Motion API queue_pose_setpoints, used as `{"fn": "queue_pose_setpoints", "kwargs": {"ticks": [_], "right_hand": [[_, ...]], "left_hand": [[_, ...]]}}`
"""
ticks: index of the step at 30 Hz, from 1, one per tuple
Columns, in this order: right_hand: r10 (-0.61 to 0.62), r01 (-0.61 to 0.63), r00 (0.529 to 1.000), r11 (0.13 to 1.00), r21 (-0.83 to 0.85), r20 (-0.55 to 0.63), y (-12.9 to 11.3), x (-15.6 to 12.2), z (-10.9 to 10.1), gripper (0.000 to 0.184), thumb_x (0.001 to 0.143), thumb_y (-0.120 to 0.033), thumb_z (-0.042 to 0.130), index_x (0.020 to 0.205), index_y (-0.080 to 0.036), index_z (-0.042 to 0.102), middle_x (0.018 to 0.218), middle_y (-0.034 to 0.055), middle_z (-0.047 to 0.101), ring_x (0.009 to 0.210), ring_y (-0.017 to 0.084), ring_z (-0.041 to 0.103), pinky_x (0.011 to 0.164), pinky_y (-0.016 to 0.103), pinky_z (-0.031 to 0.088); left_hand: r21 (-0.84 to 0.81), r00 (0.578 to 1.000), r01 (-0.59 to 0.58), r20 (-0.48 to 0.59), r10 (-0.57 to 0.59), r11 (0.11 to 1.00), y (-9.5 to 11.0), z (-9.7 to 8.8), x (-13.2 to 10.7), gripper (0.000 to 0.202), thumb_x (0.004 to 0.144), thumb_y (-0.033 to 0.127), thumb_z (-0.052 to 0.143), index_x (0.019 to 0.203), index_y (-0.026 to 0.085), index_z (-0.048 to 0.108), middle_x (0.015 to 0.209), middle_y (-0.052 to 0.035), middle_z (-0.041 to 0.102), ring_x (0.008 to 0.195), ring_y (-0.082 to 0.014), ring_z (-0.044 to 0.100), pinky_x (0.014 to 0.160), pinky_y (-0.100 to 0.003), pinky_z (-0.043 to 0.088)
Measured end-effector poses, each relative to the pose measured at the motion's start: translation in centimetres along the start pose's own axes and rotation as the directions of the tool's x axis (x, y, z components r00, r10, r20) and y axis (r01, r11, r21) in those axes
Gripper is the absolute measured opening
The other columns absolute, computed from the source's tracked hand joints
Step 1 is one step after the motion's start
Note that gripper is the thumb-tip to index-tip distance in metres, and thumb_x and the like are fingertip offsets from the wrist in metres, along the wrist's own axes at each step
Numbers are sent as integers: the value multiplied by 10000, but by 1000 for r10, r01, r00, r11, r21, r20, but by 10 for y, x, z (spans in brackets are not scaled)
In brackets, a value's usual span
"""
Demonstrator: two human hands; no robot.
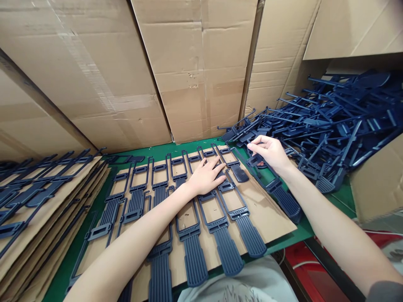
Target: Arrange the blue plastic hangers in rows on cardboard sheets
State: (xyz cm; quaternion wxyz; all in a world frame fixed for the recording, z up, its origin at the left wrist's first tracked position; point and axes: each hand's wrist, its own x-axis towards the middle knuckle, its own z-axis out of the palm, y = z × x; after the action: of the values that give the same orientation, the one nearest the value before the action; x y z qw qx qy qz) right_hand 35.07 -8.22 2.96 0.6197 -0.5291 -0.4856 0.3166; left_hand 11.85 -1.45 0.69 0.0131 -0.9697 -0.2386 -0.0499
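Note:
My left hand (206, 175) lies flat with fingers stretched out on a row of dark blue plastic frame parts (217, 218) laid side by side on a cardboard sheet (270, 216). My right hand (269, 152) is closed in a pinch on one dark blue plastic part (277, 186) at the sheet's right edge, just in front of the loose pile. That part runs down toward the near right, its ribbed handle end resting on the green table.
A big loose pile of the same blue parts (330, 117) fills the right. Stacked cardboard sheets with parts (40, 197) lie at the left. Cardboard panels (189, 71) wall the back. The green table (163, 149) shows between them. A cardboard box (379, 182) stands at the right.

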Motion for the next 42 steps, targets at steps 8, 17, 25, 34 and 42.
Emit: {"fn": "queue_pose_setpoints", "kwargs": {"ticks": [8, 17, 25, 34, 42], "right_hand": [[116, -121, 983, 992, 23, 145, 1, 0, 0, 377, 730, -373, 700, 1061, -219, 606, 488, -39, 566, 326, 138, 514, 263, 201, 373], [231, -206, 916, 972, -111, 329, 11, 2, -3, 344, 698, -444, 745, 835, -140, 662, 574, 50, 637, 388, 132, 558, 316, 194, 447], [252, -141, 826, 958, -248, 504, 12, 4, -14, 320, 784, -448, 661, 843, -133, 670, 586, 15, 610, 377, 73, 491, 340, 160, 417], [290, -79, 777, 926, -370, 559, 23, 7, -16, 343, 811, -449, 635, 985, -154, 622, 695, 17, 626, 443, 64, 467, 366, 170, 372], [299, -119, 819, 923, -365, 490, 27, 9, -16, 280, 710, -352, 725, 887, -155, 633, 804, 39, 641, 554, 106, 564, 511, 248, 493]], "left_hand": [[-10, 1000, 3, -7, -3, 1000, 0, 0, 0, 497, 972, 451, 303, 1384, 194, 404, 1521, -140, 289, 1395, -246, 287, 1143, -493, 163], [1, 1000, -7, 2, 7, 1000, 1, 0, 1, 529, 976, 449, 299, 1402, 151, 396, 1513, -173, 292, 1398, -268, 274, 1138, -509, 159], [20, 1000, -11, -11, 11, 1000, -2, 3, 1, 522, 978, 458, 291, 1408, 177, 384, 1518, -157, 287, 1397, -253, 282, 1141, -501, 157], [4, 1000, -13, -7, 13, 1000, 0, 2, 1, 529, 976, 453, 302, 1406, 157, 389, 1510, -170, 301, 1404, -260, 262, 1138, -500, 158], [13, 1000, -4, 1, 4, 1000, 1, 0, 1, 515, 976, 444, 310, 1399, 163, 397, 1509, -168, 302, 1402, -252, 267, 1136, -493, 170]]}}
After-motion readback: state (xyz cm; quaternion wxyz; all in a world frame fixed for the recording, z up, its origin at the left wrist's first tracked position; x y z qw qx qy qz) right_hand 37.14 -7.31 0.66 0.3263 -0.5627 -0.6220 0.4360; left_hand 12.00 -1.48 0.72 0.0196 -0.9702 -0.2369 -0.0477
